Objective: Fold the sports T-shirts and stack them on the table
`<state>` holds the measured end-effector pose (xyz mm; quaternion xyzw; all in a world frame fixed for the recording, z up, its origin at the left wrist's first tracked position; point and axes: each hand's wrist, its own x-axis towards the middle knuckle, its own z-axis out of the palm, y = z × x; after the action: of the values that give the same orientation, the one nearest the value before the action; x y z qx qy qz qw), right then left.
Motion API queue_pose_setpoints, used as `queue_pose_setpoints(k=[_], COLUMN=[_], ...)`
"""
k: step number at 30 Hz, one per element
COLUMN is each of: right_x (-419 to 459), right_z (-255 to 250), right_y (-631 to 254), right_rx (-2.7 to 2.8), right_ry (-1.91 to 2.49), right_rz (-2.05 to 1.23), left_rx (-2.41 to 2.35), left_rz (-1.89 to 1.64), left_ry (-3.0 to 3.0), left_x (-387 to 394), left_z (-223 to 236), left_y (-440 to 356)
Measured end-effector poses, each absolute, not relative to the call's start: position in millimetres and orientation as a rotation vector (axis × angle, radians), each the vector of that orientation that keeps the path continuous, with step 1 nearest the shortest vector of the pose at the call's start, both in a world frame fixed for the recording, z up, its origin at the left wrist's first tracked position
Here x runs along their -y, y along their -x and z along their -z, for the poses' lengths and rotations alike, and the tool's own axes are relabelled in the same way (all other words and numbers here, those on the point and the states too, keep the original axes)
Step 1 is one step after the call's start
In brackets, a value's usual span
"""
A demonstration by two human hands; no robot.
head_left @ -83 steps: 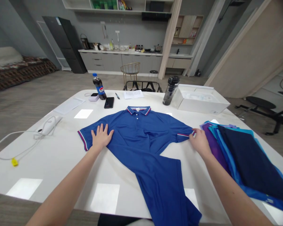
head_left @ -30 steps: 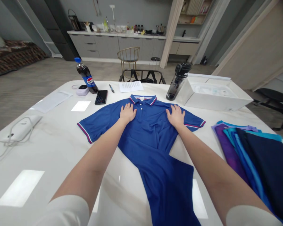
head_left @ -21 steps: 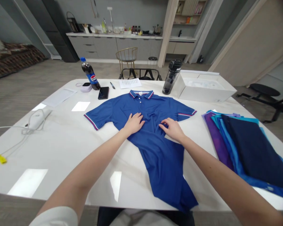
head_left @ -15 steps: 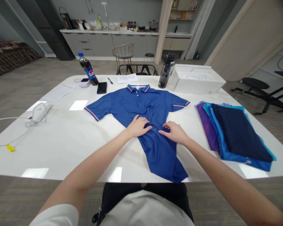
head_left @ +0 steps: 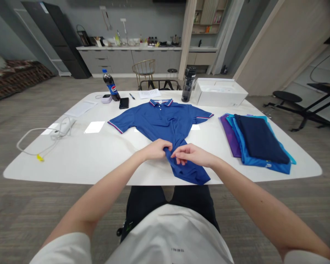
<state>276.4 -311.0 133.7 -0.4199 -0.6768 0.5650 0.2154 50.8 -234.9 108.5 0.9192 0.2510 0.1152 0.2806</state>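
A blue polo shirt (head_left: 159, 119) lies front up on the table, collar at the far side and striped sleeves spread. Its lower part is bunched and twisted toward the near edge. My left hand (head_left: 157, 149) is closed on the shirt's left side, pinching a fold of cloth between thumb and fingers. Just right of it, over the lower part, is my right hand (head_left: 193, 154), fingers loosely bent and apart, with no cloth seen between them. Whether its fingertips touch the fabric is hard to tell.
Right of the shirt lies a stack of folded clothes (head_left: 261, 139). A white box (head_left: 220, 93) and a dark water bottle (head_left: 188, 84) stand behind. A cola bottle (head_left: 111, 86), phone (head_left: 124, 103), papers (head_left: 81, 108) and a white power strip with cable (head_left: 64, 127) are at the left.
My left hand has gone from resting flat on the shirt to pinching its edge. The right hand has moved left toward it and off the fold. The lower cloth is more bunched; the view has shifted.
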Motion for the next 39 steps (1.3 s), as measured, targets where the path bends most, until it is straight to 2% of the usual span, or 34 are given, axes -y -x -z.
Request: queue_pose_setpoints(k=[2,6,9,15,18,21,25,30,35,37,39], right_x=[316.5,336.1,364.5,412.4,414.7,403.6,392.9,424.0,473.0,475.5,459.1], right_z=[-121.6,-77.7,-57.8,-66.6,-72.3,-72.1,-71.8,-75.6,-69.0,-70.6,-75.1], right_y=[-276.5,-300.0,-319.8,-335.7,-330.1,-313.5,-300.3,-359.0,-457.3,-471.7,-461.6], right_rx=[1.960,2.284,2.391,2.426,2.367,2.420,2.484,2.083,1.920,1.917,1.901], right_ry=[1.230,1.427,1.447,1.742,1.803,1.632,1.613,2.118,2.559,2.718,2.728], right_rz=[-1.445,-0.809,-0.567,-0.214,-0.195,-0.237,-0.420,-0.511,-0.672,-0.561,-0.302], left_rx=[-0.715,-0.984,-1.220,-1.286,-1.285,-1.232,-1.151,-1.099,-0.953,-0.860,-0.777], left_rz=[-0.163,0.205,0.430,0.023,-0.069,-0.162,-0.359,-0.291,-0.173,-0.161,-0.165], left_ry=[-2.474,-2.520,-2.423,-2.593,-2.693,-2.763,-2.774,-2.785,-2.786,-2.786,-2.774], left_x=[253.7,285.7,307.8,343.7,346.8,340.5,328.3,321.3,328.8,331.1,326.8], left_z=[-112.7,-105.7,-102.8,-101.5,-89.1,-72.5,-50.3,-32.4,-39.8,-47.8,-54.4], left_y=[-13.5,71.0,111.0,75.9,43.0,24.6,15.0,9.7,12.2,13.9,13.2])
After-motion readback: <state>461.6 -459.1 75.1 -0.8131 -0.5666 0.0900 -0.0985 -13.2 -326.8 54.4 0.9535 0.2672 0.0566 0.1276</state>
